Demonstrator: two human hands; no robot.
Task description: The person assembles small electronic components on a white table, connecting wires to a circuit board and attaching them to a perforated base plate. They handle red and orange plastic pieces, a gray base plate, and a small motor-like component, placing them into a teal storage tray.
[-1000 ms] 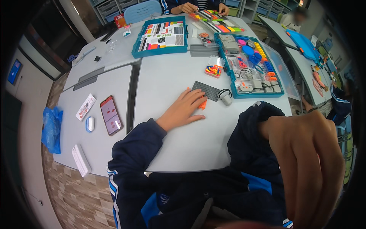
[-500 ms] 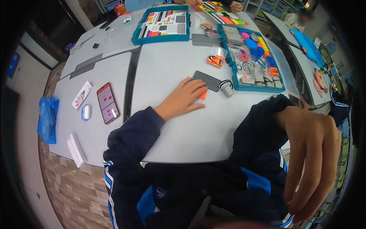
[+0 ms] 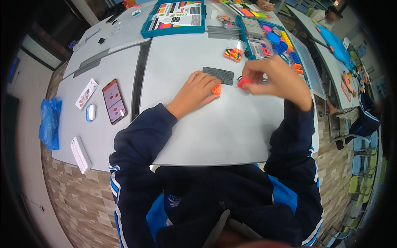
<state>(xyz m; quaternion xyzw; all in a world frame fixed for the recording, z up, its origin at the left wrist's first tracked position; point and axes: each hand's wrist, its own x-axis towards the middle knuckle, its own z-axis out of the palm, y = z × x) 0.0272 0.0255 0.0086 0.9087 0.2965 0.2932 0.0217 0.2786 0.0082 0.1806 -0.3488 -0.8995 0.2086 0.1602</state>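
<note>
My left hand [image 3: 195, 91] rests on the white table, fingers curled over an orange building block with holes [image 3: 216, 89] that shows between thumb and index finger. Just beyond it lies a dark grey perforated plate [image 3: 218, 76]. To the right, my right hand [image 3: 276, 74] is raised over the table, closed in a pinch on a small round red piece [image 3: 244, 83]. A bit of black cable [image 3: 239, 78] shows beside the red piece; my right hand hides what lies behind it.
A teal parts case [image 3: 244, 43] with several bricks and motors stands at the far right, a small box of coloured pegs [image 3: 233, 55] beside it. Its lid with a printed chart [image 3: 175, 18] lies farther back. On the left are a phone [image 3: 115, 101] and a white earbud case [image 3: 91, 111].
My right hand has come from the near right edge to above the table with a red piece in it. My left hand's fingers have drawn in around the orange block.
</note>
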